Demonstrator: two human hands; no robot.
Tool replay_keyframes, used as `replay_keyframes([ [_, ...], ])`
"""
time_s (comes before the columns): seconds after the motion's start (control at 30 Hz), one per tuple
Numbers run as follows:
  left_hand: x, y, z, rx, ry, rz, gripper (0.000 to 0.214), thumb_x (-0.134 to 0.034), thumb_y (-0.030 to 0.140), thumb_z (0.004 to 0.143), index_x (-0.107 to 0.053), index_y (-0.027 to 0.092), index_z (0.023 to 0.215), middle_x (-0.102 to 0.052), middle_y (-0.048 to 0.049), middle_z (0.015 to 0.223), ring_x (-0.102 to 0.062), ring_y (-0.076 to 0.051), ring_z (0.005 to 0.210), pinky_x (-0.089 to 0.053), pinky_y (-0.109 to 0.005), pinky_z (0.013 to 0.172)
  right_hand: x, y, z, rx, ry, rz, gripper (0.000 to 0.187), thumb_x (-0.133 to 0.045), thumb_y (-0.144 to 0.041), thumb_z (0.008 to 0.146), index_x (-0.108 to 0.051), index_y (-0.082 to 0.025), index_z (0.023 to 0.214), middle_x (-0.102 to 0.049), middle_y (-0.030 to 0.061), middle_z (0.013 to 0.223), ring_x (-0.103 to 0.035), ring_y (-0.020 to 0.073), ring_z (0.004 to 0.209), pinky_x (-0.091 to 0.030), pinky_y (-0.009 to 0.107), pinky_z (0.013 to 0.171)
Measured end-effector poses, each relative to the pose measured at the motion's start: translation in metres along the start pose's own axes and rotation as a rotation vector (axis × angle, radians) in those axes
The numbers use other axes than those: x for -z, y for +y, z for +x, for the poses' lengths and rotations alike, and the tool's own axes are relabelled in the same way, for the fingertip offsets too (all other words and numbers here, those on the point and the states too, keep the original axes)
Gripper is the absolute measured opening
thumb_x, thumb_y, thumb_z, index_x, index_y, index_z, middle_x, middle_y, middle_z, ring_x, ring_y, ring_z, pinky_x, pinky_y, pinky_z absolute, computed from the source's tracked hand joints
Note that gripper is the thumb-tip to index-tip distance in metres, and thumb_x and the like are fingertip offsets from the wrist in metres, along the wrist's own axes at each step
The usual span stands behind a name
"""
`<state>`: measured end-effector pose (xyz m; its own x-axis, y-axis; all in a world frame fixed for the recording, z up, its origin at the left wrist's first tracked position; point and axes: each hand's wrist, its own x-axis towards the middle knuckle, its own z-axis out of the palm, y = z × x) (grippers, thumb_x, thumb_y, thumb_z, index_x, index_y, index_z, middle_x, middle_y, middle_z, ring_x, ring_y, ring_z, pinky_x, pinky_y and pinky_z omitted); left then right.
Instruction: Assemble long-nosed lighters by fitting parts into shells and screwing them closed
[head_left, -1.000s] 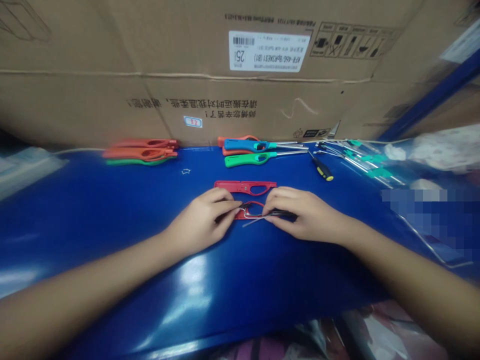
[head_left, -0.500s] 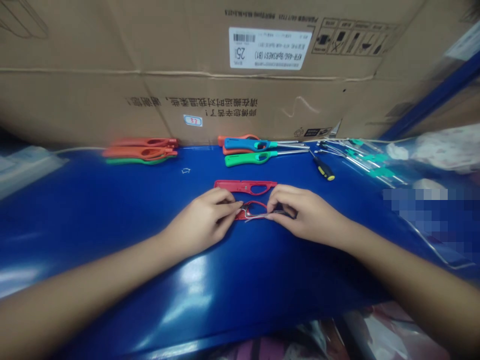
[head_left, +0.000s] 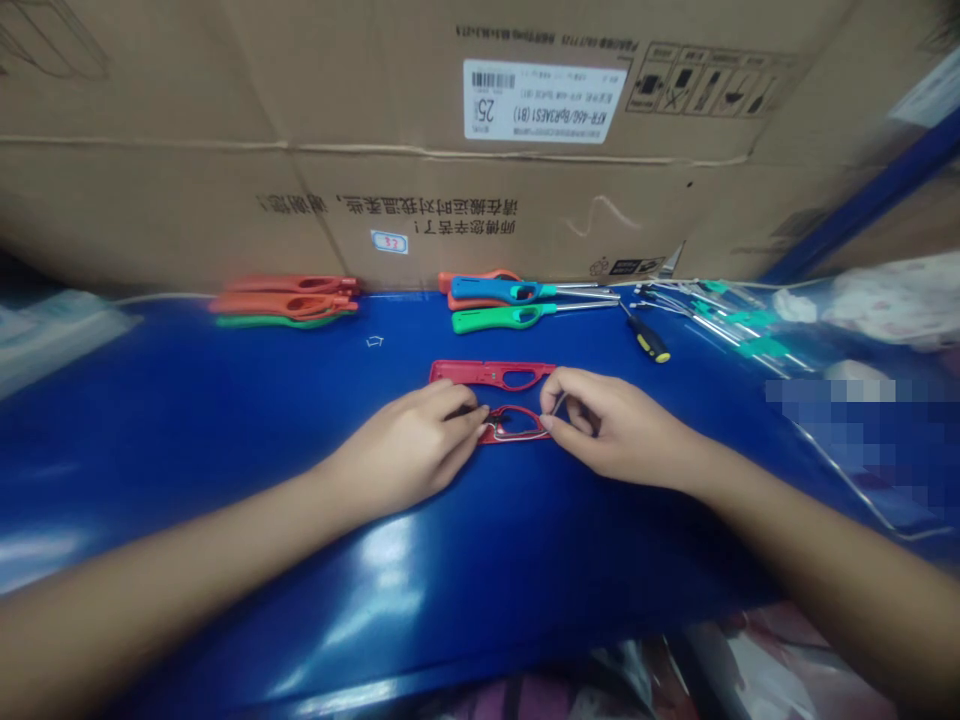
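Note:
A red lighter shell half (head_left: 516, 409) with a looped handle lies on the blue table between my hands. My left hand (head_left: 420, 435) is closed over its left end, fingertips pinched at a small dark part. A pale wire (head_left: 517, 436) runs along the shell's lower edge. My right hand (head_left: 611, 420) pinches at the shell's right end, and a thin grey wire shows between thumb and forefinger. Its far end is hidden by the fingers. Just beyond, a second red lighter shell half (head_left: 480, 374) lies with its inside facing up.
Behind are a green lighter (head_left: 487, 319), a blue lighter (head_left: 484, 289) and orange shells (head_left: 281, 302). A black-yellow screwdriver (head_left: 649, 339) and several metal tubes with teal parts (head_left: 757, 346) lie right. A small wire piece (head_left: 374, 342) sits left. A cardboard box (head_left: 360, 90) walls the back.
My right fingers have shifted slightly, and the metal rod seen at them earlier is hidden now. The pale wire lies closer along the shell's lower edge. The left hand stays nearly in place.

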<state>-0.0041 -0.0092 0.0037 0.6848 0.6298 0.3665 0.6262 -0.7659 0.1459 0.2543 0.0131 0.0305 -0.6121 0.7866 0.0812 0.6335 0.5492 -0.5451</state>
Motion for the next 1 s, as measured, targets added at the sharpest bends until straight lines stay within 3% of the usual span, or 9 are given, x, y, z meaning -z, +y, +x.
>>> replay_keyframes([
  [0.13,0.0041,0.0061,-0.0003,-0.037,-0.041,0.103,0.033,-0.049,0.030,0.101,-0.071,0.009,0.113,-0.069,-0.0132,0.099,-0.066,-0.026,0.090,-0.057,-0.040,0.078,-0.0003,0.0011,-0.0002,0.136,-0.040,-0.094,0.009,-0.062,-0.023,0.089,-0.054,-0.021,0.087,-0.058,-0.0024,0.087,-0.051,0.0101,0.070,-0.035,0.023,0.062],
  [0.37,-0.0023,0.0038,-0.0012,0.004,0.019,-0.026,0.031,-0.054,0.028,0.099,-0.066,0.014,0.123,-0.066,-0.0103,0.101,-0.063,-0.023,0.091,-0.053,-0.037,0.081,-0.0001,0.0029,-0.0018,0.209,-0.050,-0.234,0.017,-0.054,-0.027,0.096,-0.049,-0.021,0.081,-0.055,-0.0029,0.081,-0.047,0.0105,0.065,-0.030,0.025,0.058],
  [0.53,0.0000,0.0056,0.0002,0.091,-0.027,-0.144,0.026,-0.055,0.027,0.097,-0.062,0.017,0.120,-0.065,-0.0089,0.106,-0.058,-0.024,0.100,-0.049,-0.040,0.089,-0.0004,0.0008,-0.0029,0.222,-0.082,-0.214,0.005,-0.055,-0.027,0.097,-0.056,-0.023,0.098,-0.063,-0.0007,0.096,-0.057,0.0130,0.078,-0.036,0.026,0.064],
  [0.63,0.0006,0.0058,0.0017,0.083,-0.050,-0.186,0.023,-0.053,0.024,0.097,-0.062,0.020,0.118,-0.064,-0.0084,0.106,-0.056,-0.024,0.101,-0.047,-0.041,0.091,-0.0017,0.0005,-0.0034,0.222,-0.108,-0.208,0.008,-0.053,-0.027,0.098,-0.058,-0.023,0.103,-0.064,0.0021,0.106,-0.060,0.0150,0.084,-0.038,0.027,0.065],
  [0.87,-0.0024,0.0046,0.0012,0.016,-0.069,-0.322,0.025,-0.048,0.014,0.098,-0.064,0.020,0.116,-0.059,-0.0107,0.118,-0.054,-0.023,0.113,-0.046,-0.039,0.100,-0.0026,-0.0032,-0.0032,0.187,-0.095,-0.127,0.002,-0.055,-0.020,0.092,-0.054,-0.022,0.092,-0.062,0.0009,0.096,-0.054,0.0125,0.074,-0.036,0.025,0.061],
  [1.0,-0.0030,0.0064,0.0011,0.044,-0.061,-0.350,0.022,-0.049,0.013,0.098,-0.064,0.019,0.112,-0.058,-0.0108,0.117,-0.054,-0.024,0.113,-0.046,-0.039,0.100,-0.0029,-0.0034,-0.0034,0.173,-0.064,-0.140,0.012,-0.056,-0.018,0.090,-0.048,-0.022,0.081,-0.057,-0.0023,0.083,-0.046,0.0100,0.062,-0.031,0.025,0.056],
])
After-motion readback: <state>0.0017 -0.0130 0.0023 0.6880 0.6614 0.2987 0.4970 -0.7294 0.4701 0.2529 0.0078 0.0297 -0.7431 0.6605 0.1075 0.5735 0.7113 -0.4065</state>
